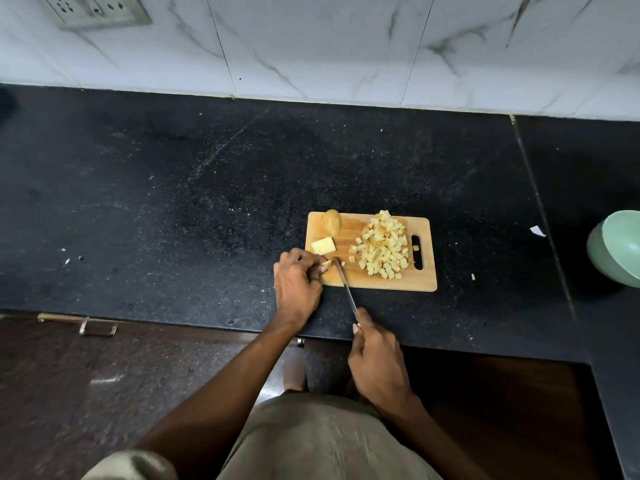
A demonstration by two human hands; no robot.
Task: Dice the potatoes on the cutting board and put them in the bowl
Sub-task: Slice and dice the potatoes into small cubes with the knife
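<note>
On speckled black stone counter (pixel 173 202) below white marbled wall tiles (pixel 329 46), wooden cutting board (pixel 381 284) holds diced potatoes (pixel 382 247); left hand (pixel 298 282) pinches a potato piece (pixel 326 263), right hand (pixel 375 362) grips a steel knife (pixel 346 289); green bowl (pixel 618 247) far right.

The scene is being viewed from a single head-worn wide-angle camera, looking steeply down and forward over a black counter (pixel 173 202). A tiled wall (pixel 311 46) is being framed along the top, the wearer's lap at bottom centre.
</note>
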